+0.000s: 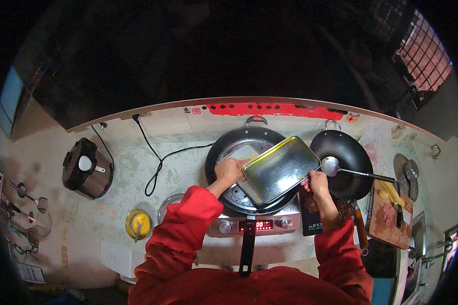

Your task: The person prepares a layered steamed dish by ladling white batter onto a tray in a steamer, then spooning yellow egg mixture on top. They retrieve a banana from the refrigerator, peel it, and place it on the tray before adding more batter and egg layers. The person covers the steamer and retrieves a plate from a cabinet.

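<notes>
A shallow rectangular metal tray with a yellow film along its rim is held tilted over a large black pan. My right hand grips its lower right corner. At its left corner, my left hand pinches the edge. Inside the pan lies a perforated metal steamer rack. A second pale rectangular tray with yellowish bits rests on the rack, partly hidden by my left hand and the metal tray. The pan stands on a lit induction cooker, its black handle pointing towards me.
To the right, a black wok holds a ladle. Beyond is a wooden cutting board with raw meat, yellow food and a knife. A bowl of yellow liquid, power cord and rice cooker are left. Cabinets overhang the back.
</notes>
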A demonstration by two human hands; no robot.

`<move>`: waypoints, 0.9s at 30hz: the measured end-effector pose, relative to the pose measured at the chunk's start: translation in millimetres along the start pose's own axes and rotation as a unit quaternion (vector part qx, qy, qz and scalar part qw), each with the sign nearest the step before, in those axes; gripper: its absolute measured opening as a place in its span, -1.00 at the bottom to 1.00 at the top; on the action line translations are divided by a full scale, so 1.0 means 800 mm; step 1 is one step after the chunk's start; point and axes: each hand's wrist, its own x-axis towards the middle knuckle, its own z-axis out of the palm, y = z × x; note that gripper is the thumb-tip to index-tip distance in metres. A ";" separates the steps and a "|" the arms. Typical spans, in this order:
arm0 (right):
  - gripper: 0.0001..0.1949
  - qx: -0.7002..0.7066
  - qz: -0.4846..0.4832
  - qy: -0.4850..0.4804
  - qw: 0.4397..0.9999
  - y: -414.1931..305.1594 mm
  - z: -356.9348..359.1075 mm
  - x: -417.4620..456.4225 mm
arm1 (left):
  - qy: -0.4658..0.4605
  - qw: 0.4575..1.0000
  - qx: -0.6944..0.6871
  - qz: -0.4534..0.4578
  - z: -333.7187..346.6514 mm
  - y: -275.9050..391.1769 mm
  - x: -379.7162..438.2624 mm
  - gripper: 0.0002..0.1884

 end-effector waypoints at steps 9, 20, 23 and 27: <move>-0.62 0.004 -0.036 0.017 0.999 0.002 0.000 0.015 | -0.026 0.997 -0.045 -0.065 -0.030 -0.018 0.047 -0.62; -0.65 -0.082 -0.022 -0.039 0.996 0.005 0.056 0.033 | -0.025 0.994 0.091 0.052 -0.008 -0.038 0.075 -0.63; -0.65 -0.098 -0.012 -0.059 0.993 0.016 0.068 0.045 | 0.018 0.999 0.022 0.035 -0.003 -0.045 0.072 -0.64; -0.65 -0.070 0.059 -0.065 0.994 0.013 0.087 0.043 | 0.025 0.999 -0.035 0.012 -0.010 -0.058 0.071 -0.74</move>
